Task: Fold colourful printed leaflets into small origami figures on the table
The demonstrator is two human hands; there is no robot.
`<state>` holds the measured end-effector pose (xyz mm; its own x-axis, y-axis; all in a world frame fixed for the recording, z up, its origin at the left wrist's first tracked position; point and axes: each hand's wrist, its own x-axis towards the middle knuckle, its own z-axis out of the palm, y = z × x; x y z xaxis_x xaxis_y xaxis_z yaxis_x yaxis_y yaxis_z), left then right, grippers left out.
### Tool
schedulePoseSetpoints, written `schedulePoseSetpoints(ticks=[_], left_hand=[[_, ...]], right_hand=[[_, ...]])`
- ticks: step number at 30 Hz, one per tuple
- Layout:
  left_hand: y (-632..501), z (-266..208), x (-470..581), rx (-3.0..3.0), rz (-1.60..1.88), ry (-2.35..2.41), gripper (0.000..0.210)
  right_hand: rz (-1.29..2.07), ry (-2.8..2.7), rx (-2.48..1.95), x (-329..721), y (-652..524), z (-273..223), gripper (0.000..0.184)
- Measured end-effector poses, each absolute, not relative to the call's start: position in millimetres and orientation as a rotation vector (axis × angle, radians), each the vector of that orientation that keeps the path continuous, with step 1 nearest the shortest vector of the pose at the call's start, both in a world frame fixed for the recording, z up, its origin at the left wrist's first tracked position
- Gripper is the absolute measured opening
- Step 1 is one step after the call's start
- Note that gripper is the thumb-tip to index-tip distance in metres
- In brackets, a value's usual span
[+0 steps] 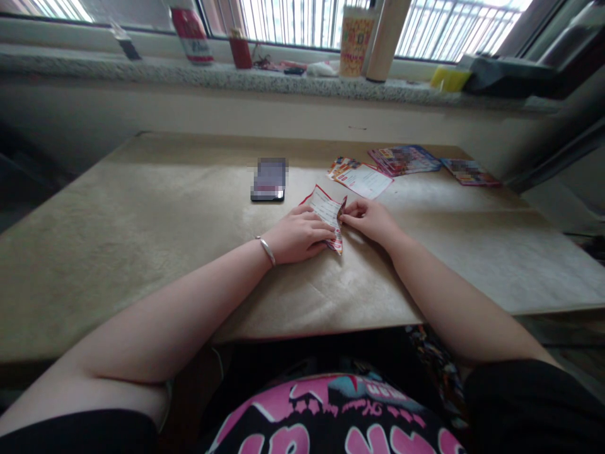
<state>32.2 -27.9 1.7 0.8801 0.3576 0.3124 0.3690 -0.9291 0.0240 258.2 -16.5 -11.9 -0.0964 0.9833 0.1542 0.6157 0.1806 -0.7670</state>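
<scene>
A creased sheet of printed paper (322, 207) with red edges lies on the table in front of me, its right edge bent up. My left hand (297, 234) rests flat over its left and lower part, fingers stretched out, a silver bangle on the wrist. With thumb and fingertips, my right hand (366, 217) pinches the raised right edge of the sheet. Just behind my right hand lies a white printed sheet (366, 181), overlapping some colourful papers (343, 167). Beyond my left hand is a phone (269, 180), lying flat.
Colourful leaflets (406, 159) lie in a pile at the back right, with another small pile (469, 171) further right. On the stone windowsill (283, 85) stand a red bottle (191, 34), a red container (241, 50), a patterned cup (354, 44) and a yellow object (449, 79).
</scene>
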Motion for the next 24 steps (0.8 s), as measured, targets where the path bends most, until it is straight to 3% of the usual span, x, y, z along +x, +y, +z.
schedulePoseSetpoints(ticks=[9, 24], left_hand=[[-27, 1, 32, -2.997, -0.495, -0.552, 0.026], [-27, -3, 34, -3.015, -0.623, -0.77, 0.024]], right_hand=[[0.502, -1.886, -1.647, 257, -13, -17, 0.03], [0.472, -1.892, -1.51, 258, -12, -15, 0.023]])
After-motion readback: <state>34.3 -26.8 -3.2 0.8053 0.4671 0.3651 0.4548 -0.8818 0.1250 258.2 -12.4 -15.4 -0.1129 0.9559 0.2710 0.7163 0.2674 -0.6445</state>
